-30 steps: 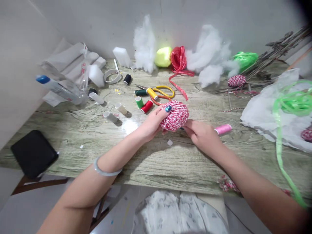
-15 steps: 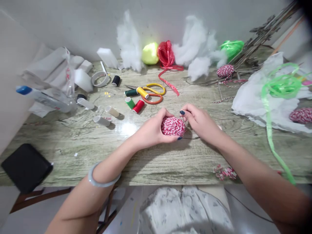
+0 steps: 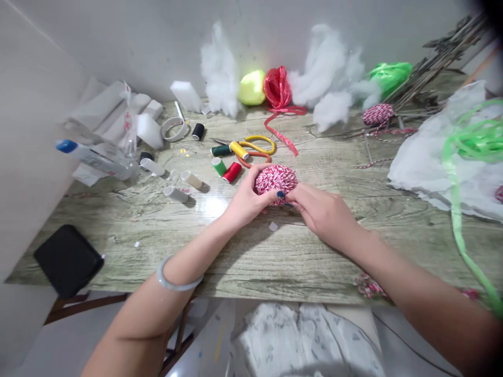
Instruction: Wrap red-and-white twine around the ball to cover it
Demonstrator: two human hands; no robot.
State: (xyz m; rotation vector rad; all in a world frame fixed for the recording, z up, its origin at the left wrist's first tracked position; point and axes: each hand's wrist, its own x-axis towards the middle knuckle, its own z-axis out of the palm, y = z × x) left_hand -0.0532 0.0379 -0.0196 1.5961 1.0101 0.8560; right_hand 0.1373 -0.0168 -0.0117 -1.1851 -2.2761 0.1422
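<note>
We see a ball of red-and-white striped twine [image 3: 275, 180] held just above the pale green wood-grain worktop [image 3: 236, 256], near its middle. The left hand [image 3: 245, 201] cups the ball from the left, its fingers [image 3: 262, 173] wrapped over the top and its thumb, with a dark blue nail, pressed on the near side. They are clamped on the ball. The right hand [image 3: 320, 212] meets the ball at its lower right with its fingers drawn together. Their tips are hidden, so we cannot tell whether they pinch a strand. A pale jade bangle [image 3: 175, 277] sits on the left wrist.

Just beyond the ball lie a red thread spool [image 3: 232, 172] and a green thread spool [image 3: 218, 166]. Behind them are scissors with yellow and orange handles [image 3: 259, 146]. A small white scrap [image 3: 273, 226] lies on the worktop below the hands. A flat black pouch [image 3: 68, 260] rests at the near left edge, well apart from them.
</note>
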